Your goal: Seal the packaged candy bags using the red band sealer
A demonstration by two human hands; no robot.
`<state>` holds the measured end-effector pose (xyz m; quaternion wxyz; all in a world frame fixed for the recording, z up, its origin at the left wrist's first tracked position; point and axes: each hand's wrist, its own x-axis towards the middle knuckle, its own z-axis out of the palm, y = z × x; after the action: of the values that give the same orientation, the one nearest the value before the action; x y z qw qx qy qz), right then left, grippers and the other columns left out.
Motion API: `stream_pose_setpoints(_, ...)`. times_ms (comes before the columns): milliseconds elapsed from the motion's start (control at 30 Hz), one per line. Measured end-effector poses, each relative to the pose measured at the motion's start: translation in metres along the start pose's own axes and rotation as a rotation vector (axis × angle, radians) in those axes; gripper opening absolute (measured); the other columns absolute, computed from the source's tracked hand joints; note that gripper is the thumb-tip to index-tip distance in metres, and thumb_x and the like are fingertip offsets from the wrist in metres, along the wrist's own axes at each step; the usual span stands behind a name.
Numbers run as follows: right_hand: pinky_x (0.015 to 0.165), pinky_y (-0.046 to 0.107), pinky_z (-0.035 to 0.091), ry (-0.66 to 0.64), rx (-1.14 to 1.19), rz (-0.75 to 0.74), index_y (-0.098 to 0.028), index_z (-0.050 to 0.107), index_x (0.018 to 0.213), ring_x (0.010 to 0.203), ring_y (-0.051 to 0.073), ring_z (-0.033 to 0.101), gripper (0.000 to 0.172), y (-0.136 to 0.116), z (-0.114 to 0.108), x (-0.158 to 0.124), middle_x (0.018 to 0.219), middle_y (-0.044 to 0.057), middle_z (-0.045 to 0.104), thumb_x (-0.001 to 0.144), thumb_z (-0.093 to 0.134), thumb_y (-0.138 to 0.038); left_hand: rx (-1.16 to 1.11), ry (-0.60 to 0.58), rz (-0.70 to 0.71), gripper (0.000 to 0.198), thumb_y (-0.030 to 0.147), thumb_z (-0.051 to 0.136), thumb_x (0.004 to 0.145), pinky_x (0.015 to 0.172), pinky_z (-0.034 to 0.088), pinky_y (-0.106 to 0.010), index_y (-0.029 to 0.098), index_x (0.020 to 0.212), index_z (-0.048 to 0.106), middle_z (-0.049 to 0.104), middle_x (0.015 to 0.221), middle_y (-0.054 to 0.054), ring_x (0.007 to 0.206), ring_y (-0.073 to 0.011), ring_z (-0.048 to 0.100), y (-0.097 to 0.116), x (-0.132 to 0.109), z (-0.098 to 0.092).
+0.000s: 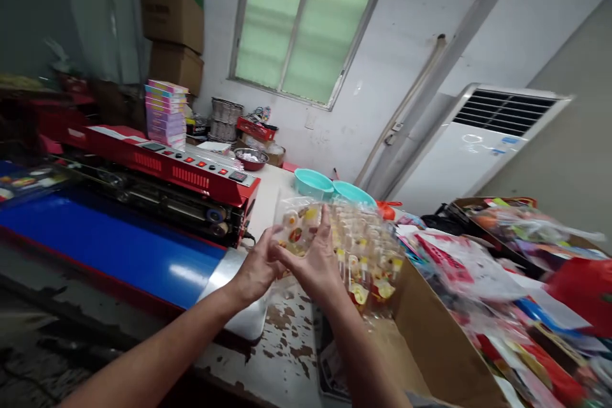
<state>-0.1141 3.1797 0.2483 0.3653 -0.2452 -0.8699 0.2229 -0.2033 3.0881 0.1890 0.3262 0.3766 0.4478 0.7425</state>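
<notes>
Between my two hands is a clear plastic packet [297, 224] with small food-shaped pieces in yellow, white and red inside. My left hand [258, 268] grips its lower left edge. The fingers of my right hand [319, 261] close on its right side, with the index finger pointing up along it. Just to the right, a cardboard box [430, 319] holds rows of similar clear packets [361, 255] standing upright. Left of my hands lies the rounded metal end plate [243, 306] of a red sealing machine [191, 172] with a blue conveyor belt [115, 242].
Two turquoise basins [313, 182] stand behind the packets. A heap of plastic bags and packaging [478, 268] fills the right side. Stacked purple boxes [166, 115] rise behind the machine. A white air conditioner [482, 146] stands by the wall, under which the worn tabletop [287, 344] extends.
</notes>
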Motion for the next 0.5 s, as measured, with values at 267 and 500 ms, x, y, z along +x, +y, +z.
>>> stream_pose_setpoints(267,0.072,0.033,0.055,-0.57,0.59,0.126,-0.027,0.05,0.117,0.089,0.02,0.063,0.061,0.009,0.009,0.048,0.135,0.01,0.046,0.067,0.074,-0.05,-0.129,-0.04,-0.312,0.059,0.007,0.068,0.065,0.077,0.05,-0.028,0.017,0.121,0.052,0.066,0.11,-0.01,0.092,-0.0204,0.064,0.018,-0.053,-0.07)
stream_pose_setpoints(500,0.069,0.028,0.051,-0.704,0.725,0.424,-0.013,0.067,0.072,0.073,0.018,0.066,0.04,0.017,0.049,0.047,0.073,0.006,0.069,0.054,0.084,-0.044,-0.244,0.063,-0.413,0.048,0.02,0.071,0.072,0.077,0.053,-0.029,0.016,0.117,0.054,0.067,0.109,-0.012,0.09,-0.0203,0.066,0.013,-0.061,-0.084)
